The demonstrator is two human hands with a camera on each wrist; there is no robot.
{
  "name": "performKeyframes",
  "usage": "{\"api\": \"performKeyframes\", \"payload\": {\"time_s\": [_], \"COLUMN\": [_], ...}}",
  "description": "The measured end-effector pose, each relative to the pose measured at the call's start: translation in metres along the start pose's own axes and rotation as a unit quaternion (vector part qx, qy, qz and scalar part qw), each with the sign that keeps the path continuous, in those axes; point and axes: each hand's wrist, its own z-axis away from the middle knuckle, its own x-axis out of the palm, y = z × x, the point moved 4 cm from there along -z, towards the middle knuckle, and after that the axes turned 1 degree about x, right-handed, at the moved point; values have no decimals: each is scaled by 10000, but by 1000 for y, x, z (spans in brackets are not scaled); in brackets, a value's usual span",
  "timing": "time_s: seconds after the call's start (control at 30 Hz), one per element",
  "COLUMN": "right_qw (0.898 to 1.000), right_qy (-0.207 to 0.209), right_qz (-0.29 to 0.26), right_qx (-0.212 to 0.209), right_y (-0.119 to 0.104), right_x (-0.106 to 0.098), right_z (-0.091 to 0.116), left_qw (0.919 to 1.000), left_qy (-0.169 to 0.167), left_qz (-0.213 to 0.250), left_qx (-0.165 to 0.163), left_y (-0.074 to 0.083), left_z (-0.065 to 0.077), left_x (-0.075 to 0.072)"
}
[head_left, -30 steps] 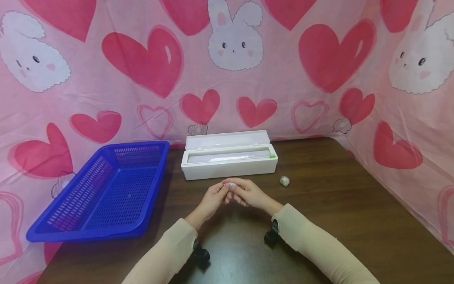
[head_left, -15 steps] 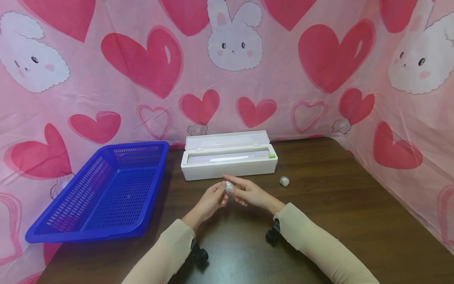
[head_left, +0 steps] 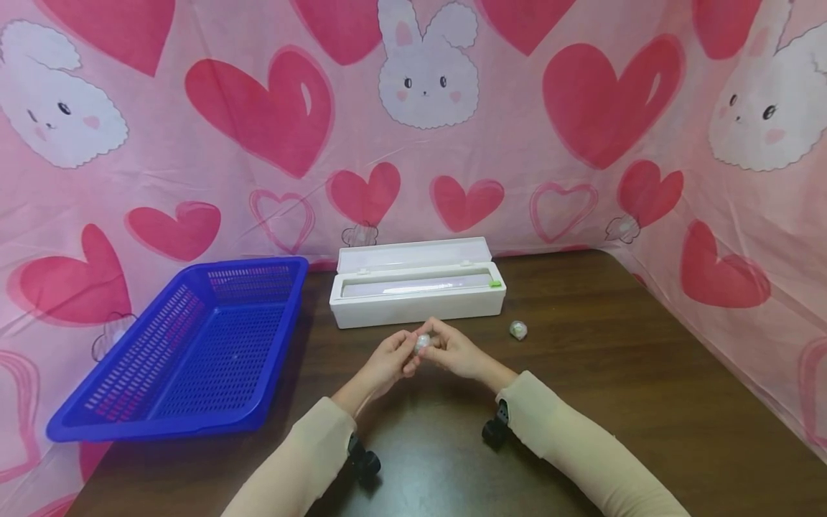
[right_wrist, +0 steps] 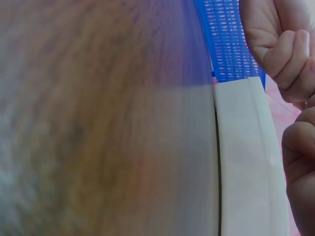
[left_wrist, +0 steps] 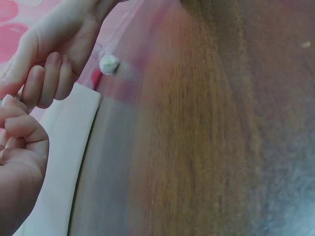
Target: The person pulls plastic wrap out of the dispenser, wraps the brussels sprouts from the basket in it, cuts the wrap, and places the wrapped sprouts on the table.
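A small whitish ball in shiny clear wrap (head_left: 423,343) is held between the two hands, above the table in front of a white box. My left hand (head_left: 386,362) pinches it from the left with thumb and fingers. On its other side, my right hand (head_left: 460,355) holds it with bent fingers and thumb. Both wrist views show the curled fingers of the left hand (left_wrist: 22,172) and the right hand (right_wrist: 301,162) meeting, but the ball is mostly hidden there. A second wrapped ball (head_left: 518,330), with some green on it, lies on the table to the right.
The long white box (head_left: 420,313) stands at the back with its lid (head_left: 413,255) raised. A pale sheet lies inside its opening, and a green piece (head_left: 494,284) sits at the right end. A blue perforated basket (head_left: 161,433) occupies the left side of the brown table (head_left: 620,373).
The ball has turned between my fingers and come more into sight than a second ago. My right index finger, stretched out half a second ago, is now bent over it.
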Motion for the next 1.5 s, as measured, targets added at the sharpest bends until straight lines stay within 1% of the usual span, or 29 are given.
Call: {"api": "performKeyframes", "payload": {"time_s": [0.07,0.17,0.3,0.4,0.57,0.63,0.73,0.83,0.93,1.1,1.13,1.2,1.27,1.33,1.43,1.5], "right_qw": [10000,9994,9973,9969,9963,9970,9981,9990,9993,9980,9976,9971,9969,9952,9877,9819], "right_qy": [-15,-69,-291,-250,139,109,2,-15,161,612,678,744,736,650,495,352], "right_qz": [32,-116,-369,-376,-386,-367,-280,-165,-84,50,74,19,-137,-568,-1308,-1692], "right_qx": [60,316,563,644,752,677,555,422,322,143,114,126,243,452,702,780], "right_y": [0,1,-6,-16,-21,-22,-23,-23,-24,-7,-4,0,2,4,5,5], "right_x": [0,-1,-1,-2,-7,-7,-6,-6,-7,-9,-9,-9,-9,-9,-9,-8], "right_z": [0,0,2,4,5,5,6,6,5,0,-1,-1,-1,0,2,3], "left_qw": [9999,9998,9998,9999,9993,9986,9975,9972,9975,9976,9973,9972,9976,9980,9984,9986], "left_qy": [101,195,207,98,-262,-317,-273,-192,-52,363,420,416,296,149,-72,-139], "left_qz": [19,3,-54,-82,-242,-389,-610,-654,-613,-400,-383,-385,-396,-406,-404,-406], "left_qx": [-7,25,-23,-42,82,138,214,296,338,436,469,486,491,452,377,318], "left_y": [0,-1,-2,-2,1,1,1,1,4,4,1,1,2,2,1,1], "left_z": [0,0,0,1,1,0,0,1,2,1,0,0,0,1,1,1], "left_x": [0,-1,-1,-1,0,0,-1,-2,0,3,2,2,2,2,4,4]}}
